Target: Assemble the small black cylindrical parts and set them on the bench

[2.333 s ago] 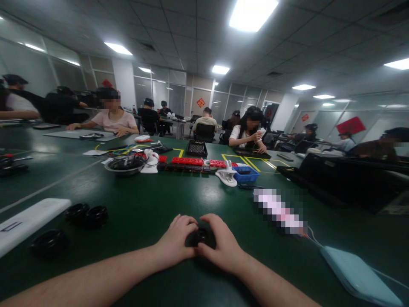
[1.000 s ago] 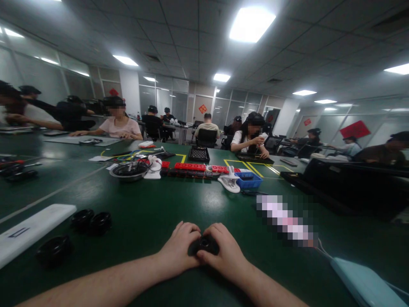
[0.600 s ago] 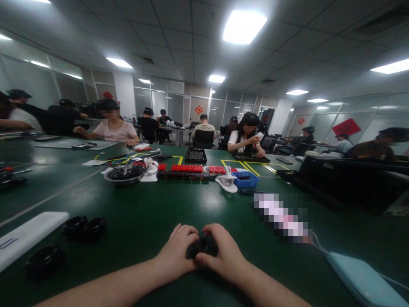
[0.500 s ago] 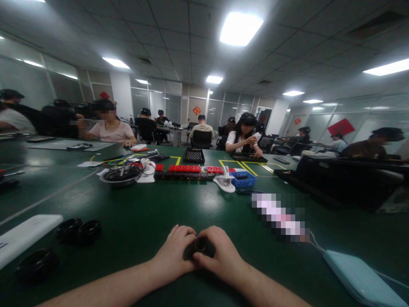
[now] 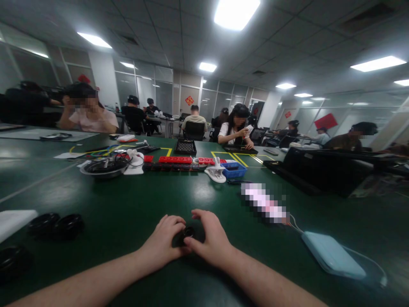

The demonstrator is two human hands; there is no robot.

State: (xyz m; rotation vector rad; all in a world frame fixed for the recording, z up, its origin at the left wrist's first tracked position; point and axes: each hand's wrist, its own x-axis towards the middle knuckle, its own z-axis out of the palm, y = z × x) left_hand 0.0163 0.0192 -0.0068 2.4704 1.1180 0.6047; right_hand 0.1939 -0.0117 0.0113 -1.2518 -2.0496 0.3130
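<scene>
Between my two hands, low on the green table (image 5: 140,204), sits a small black round part (image 5: 189,232) with a ring-like centre; its lower edge is hard to make out. My left hand (image 5: 164,238) curls around its left side, thumb below and fingers above. On the other side my right hand (image 5: 211,236) has thumb and fingers spread apart, its thumb tip close against the part. At the left lie black ring-shaped pieces, a pair (image 5: 68,225) side by side and another one (image 5: 14,262) nearer me.
A white flat box (image 5: 15,221) lies at far left. To the right are a blurred pink-white item (image 5: 263,202) and a light-blue case (image 5: 332,253) with a cable. Ahead stand a metal bowl (image 5: 104,170), red blocks (image 5: 175,160), a white clip (image 5: 215,172) and a blue bin (image 5: 234,169). People sit beyond.
My right hand's fingers have spread away from the black part, which both hands enclosed before. The view has turned slightly right. The person at left has raised both hands to the head.
</scene>
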